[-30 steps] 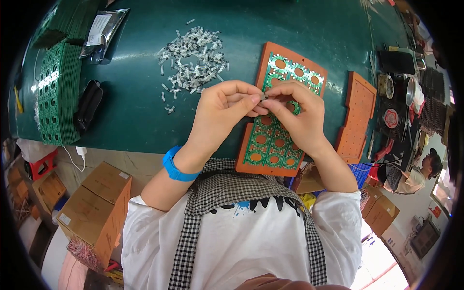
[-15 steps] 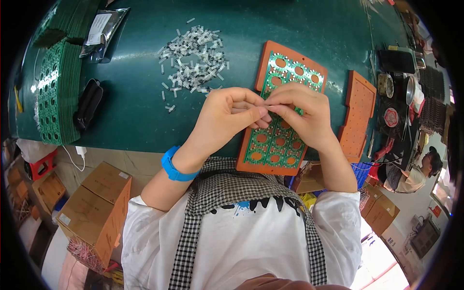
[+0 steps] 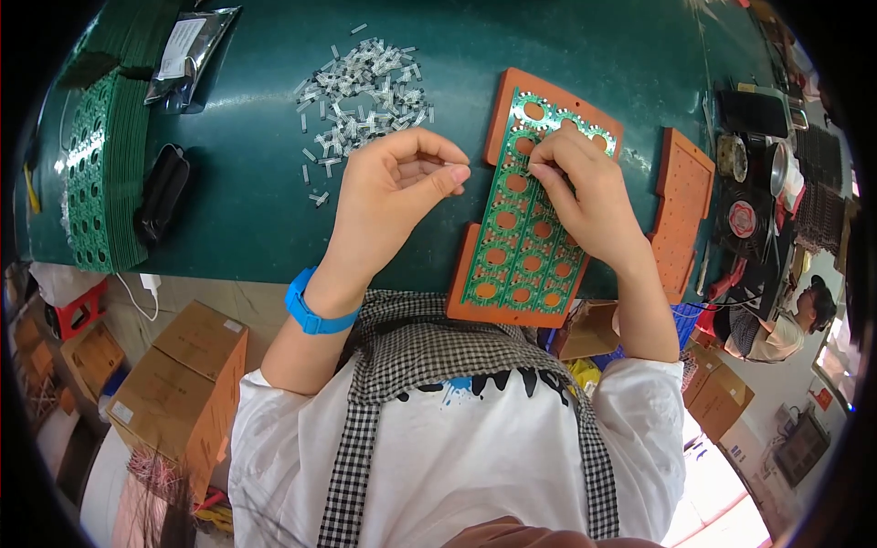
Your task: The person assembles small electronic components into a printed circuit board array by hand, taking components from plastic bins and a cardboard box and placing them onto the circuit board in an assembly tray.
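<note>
A green circuit board [image 3: 512, 219] with rows of round holes lies in an orange tray-like fixture [image 3: 468, 260]. Over its upper half is my right hand [image 3: 585, 196], thumb and forefinger pinched together at the board's surface; whatever is between the tips is too small to name. My left hand [image 3: 397, 187] hovers left of the board, fingers curled in and thumb pressed to the forefinger. What it holds, if anything, is hidden. Just beyond the left hand lies a loose pile of small whitish, translucent parts with dark ends [image 3: 370, 91].
Stacked green boards [image 3: 100, 173], a black case [image 3: 164, 192] and a silvery bag [image 3: 194, 55] occupy the table's left. A second orange fixture [image 3: 681, 196] lies at right, near tins and tools. Cardboard boxes [image 3: 174, 384] stand below. Another person [image 3: 786, 320] is at far right.
My hands were together over the board and have parted. The left one moved left toward the pile; the right one shifted slightly up along the board with its fingertips lowered to it.
</note>
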`<state>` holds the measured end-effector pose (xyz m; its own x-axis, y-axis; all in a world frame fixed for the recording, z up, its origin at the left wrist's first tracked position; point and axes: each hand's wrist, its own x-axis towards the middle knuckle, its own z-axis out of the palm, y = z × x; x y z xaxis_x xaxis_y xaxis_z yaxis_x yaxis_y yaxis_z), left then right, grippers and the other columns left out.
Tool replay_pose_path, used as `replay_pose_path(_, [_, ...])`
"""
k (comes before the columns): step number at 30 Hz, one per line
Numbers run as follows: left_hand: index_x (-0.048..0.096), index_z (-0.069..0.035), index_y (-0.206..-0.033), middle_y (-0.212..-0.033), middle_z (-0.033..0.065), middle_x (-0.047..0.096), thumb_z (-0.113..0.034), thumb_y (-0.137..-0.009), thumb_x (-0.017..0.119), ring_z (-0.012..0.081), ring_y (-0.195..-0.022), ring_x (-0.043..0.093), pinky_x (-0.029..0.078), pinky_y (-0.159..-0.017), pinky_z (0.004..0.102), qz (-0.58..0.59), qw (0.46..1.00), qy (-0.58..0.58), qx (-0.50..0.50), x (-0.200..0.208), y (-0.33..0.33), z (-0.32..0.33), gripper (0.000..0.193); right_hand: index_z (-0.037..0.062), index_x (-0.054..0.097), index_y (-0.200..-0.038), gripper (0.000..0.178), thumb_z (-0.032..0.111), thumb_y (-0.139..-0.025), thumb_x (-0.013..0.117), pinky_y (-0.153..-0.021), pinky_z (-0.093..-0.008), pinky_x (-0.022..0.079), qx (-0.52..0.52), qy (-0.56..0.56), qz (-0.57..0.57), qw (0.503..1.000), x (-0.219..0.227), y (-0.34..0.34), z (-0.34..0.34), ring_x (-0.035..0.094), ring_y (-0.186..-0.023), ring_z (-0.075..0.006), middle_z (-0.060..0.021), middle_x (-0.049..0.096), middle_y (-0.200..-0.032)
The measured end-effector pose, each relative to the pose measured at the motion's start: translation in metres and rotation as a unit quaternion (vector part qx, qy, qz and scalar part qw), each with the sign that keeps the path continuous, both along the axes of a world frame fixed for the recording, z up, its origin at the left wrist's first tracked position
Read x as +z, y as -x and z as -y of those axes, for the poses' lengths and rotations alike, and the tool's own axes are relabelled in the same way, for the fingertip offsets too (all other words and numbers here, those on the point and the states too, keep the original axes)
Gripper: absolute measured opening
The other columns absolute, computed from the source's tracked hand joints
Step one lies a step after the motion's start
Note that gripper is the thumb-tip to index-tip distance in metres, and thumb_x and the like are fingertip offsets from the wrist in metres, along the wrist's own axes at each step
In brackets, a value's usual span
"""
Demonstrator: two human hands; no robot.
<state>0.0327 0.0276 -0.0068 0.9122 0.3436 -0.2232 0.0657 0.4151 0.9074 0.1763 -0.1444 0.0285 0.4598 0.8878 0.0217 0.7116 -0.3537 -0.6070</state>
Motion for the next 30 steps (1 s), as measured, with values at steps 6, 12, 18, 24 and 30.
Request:
replay_pose_path(6, [0.063, 0.005, -0.097, -0.086, 0.0085, 0.067, 0.001, -0.087, 0.063, 0.0138, -0.078, 0.067, 0.053, -0.071, 0.0228, -0.015, 0.999, 0.038, -0.012, 0.003, 0.001, 0.003, 0.011, 0.0017, 0.057, -0.089, 0.007, 0.005, -0.085, 0.061, -0.07, -0.0372, 0.049, 0.006, 0.01, 0.024, 1.0, -0.003, 0.001, -0.002, 0.06, -0.082, -0.0291, -0.0101, 0.058, -0.086])
replay_pose_path(12, [0.064, 0.004, -0.099, -0.093, 0.0136, 0.069, 0.002, -0.086, 0.064, 0.0176, -0.08, 0.068, 0.054, -0.072, 0.0254, -0.039, 0.997, 0.057, -0.045, 0.0, 0.005, 0.005, 0.013, 0.003, 0.057, -0.086, 0.008, 0.005, -0.082, 0.064, -0.067, -0.0362, 0.049, -0.012, -0.02, 0.07, 0.997, -0.013, 0.008, 0.002, 0.06, -0.081, -0.0278, -0.0091, 0.059, -0.086])
replay_pose_path(18, [0.064, 0.005, -0.102, -0.091, 0.0099, 0.068, 0.001, -0.087, 0.063, 0.0137, -0.085, 0.067, 0.054, -0.077, 0.024, 0.017, 1.0, 0.02, -0.01, -0.005, 0.009, 0.015, 0.016, 0.0061, 0.063, -0.088, 0.014, 0.008, -0.076, 0.069, -0.061, -0.0331, 0.049, 0.015, -0.074, 0.212, 0.974, -0.022, 0.016, 0.01, 0.062, -0.076, -0.0221, -0.0058, 0.061, -0.086])
replay_pose_path(24, [0.059, 0.004, -0.114, -0.091, 0.0097, 0.069, 0.003, -0.087, 0.062, 0.0124, -0.083, 0.066, 0.053, -0.078, 0.0234, -0.019, 0.994, 0.104, -0.022, 0.005, 0.011, 0.022, 0.027, 0.0069, 0.067, -0.092, 0.022, 0.009, -0.071, 0.073, -0.06, -0.0311, 0.049, 0.03, -0.087, 0.242, 0.966, -0.001, 0.033, 0.002, 0.063, -0.076, -0.0204, -0.0032, 0.063, -0.089])
replay_pose_path(30, [0.056, 0.004, -0.119, -0.089, 0.0098, 0.069, 0.004, -0.087, 0.06, 0.0125, -0.081, 0.066, 0.054, -0.076, 0.0233, -0.017, 0.991, 0.115, -0.068, 0.01, 0.011, 0.028, 0.033, 0.0051, 0.068, -0.089, 0.02, 0.009, -0.071, 0.075, -0.06, -0.0312, 0.049, 0.044, -0.168, 0.05, 0.983, -0.008, 0.041, 0.012, 0.064, -0.075, -0.0221, -0.0057, 0.064, -0.085])
